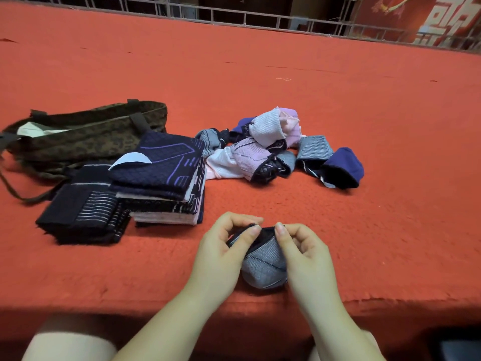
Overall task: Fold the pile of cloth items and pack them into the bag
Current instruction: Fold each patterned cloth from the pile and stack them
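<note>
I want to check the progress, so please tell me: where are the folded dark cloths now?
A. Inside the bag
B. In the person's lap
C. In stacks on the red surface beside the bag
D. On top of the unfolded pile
C: the folded dark cloths sit in stacks on the red surface, right beside the bag.

Home: red-covered bed, railing
</note>
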`<state>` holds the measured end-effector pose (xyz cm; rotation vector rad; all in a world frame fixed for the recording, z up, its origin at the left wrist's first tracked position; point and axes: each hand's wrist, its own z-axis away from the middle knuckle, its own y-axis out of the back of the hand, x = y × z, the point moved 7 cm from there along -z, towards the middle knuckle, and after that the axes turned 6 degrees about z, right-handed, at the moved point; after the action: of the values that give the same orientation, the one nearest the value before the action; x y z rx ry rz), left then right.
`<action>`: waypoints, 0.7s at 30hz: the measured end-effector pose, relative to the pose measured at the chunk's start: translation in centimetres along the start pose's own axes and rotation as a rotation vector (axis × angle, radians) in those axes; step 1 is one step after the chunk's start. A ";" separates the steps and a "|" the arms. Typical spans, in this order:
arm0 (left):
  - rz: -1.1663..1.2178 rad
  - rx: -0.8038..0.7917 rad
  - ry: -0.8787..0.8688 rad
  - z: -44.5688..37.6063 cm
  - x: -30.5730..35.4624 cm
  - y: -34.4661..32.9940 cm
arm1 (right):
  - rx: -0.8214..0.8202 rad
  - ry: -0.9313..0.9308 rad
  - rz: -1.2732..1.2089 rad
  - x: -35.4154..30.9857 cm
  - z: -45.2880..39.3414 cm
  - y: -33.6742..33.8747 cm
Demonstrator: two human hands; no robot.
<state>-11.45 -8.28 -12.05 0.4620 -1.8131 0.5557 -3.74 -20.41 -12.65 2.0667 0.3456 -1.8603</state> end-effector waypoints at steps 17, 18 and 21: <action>0.254 0.111 -0.081 0.3 3.0 -0.1 | 0.134 -0.259 0.007 2.9 -5.2 3.5; 0.269 0.117 -0.067 0.3 2.9 -0.2 | 0.144 -0.283 -0.015 3.2 -5.7 3.7; 0.297 0.140 -0.023 0.2 2.4 -0.4 | 0.189 -0.337 -0.064 4.0 -7.0 4.2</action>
<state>-12.06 -8.83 -9.73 0.2940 -1.8849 0.8888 4.71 -21.59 -15.65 1.8220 0.1553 -2.3107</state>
